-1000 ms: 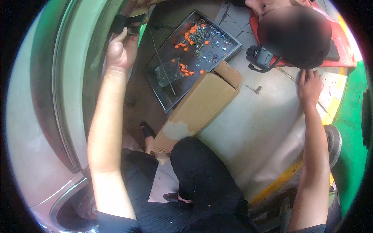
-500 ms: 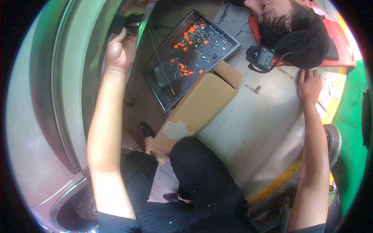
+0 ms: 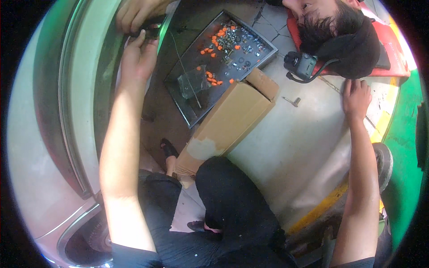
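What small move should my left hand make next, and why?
Probably just steady the dark piece: the left hand grips its near end, and another person's hand is right at it, so a sudden shift might bump that hand.

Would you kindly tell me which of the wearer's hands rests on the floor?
The right hand, beside the red pad; the left hand holds a dark piece.

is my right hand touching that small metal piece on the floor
Apart. The head view shows pale floor plainly between your right hand and the small metal piece.
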The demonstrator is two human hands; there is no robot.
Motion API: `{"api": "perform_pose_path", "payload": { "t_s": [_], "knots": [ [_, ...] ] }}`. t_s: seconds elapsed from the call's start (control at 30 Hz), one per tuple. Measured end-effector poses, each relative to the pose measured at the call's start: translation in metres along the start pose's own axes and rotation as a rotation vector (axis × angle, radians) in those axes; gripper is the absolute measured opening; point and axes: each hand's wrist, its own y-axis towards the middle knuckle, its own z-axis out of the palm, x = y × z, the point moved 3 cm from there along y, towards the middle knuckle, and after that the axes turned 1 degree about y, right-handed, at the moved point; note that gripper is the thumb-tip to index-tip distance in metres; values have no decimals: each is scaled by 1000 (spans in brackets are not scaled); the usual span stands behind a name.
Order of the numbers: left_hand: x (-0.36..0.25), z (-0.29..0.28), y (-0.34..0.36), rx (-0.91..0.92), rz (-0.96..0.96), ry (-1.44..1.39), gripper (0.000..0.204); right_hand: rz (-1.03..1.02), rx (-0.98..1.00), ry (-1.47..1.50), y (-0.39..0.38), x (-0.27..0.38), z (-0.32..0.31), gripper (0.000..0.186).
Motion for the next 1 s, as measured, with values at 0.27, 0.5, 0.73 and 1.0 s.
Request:
{"api": "perform_pose_path", "payload": {
  "t_s": [0.27,0.5,0.73,1.0],
  "knots": [
    [3,7,-8,-119,51,97,31,-3,-5,-3,-1,-1,1,34],
    [2,-3,0,9,-17,-75,29,-3,-44,-4,-1,-1,1,34],
    [1,10,-10,105,-14,5,32,-5,-31,10,-1,-1,1,34],
    [1,0,-5,85,-43,-14,28,-13,-26,-11,0,-2,1,34]
  ]
}}
